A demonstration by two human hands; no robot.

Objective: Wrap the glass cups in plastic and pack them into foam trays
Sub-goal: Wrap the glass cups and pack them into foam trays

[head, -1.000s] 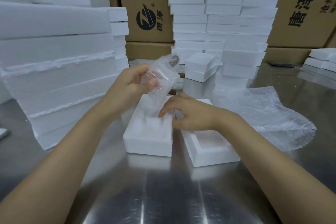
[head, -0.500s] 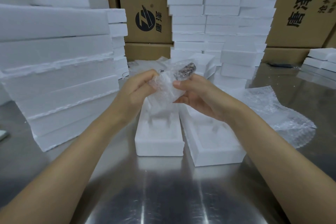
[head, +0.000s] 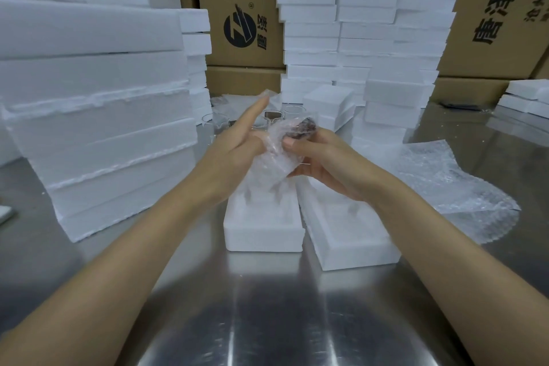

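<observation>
Bubble wrap (head: 276, 157) is bunched loosely round a glass cup (head: 303, 129), whose dark end shows at the top. The bundle is held in the air just above the left foam tray (head: 264, 235) and is not yet seated in its recess. It is gripped by the right hand (head: 326, 166) alone, thumb on top and fingers (head: 309, 171) curled beneath. The left hand (head: 234, 148) is laid against the side of the wrap with its fingers (head: 252, 113) straight and close together, gripping nothing. With slack film and only one hand closed on it, the cup could likely be squeezed out of the hanging lower end and dropped onto the foam or the steel table (head: 267, 321). The wrap might also come unrolled before it is tucked in. If the bundle is pressed down while bunched, the tray's soft rim may be crumbled, or the cup left sitting proud. Bare glass cups (head: 294, 111) stand just beyond the hands and could be knocked by the outstretched left fingers. A second foam tray (head: 356, 246) lies just beside the first.
</observation>
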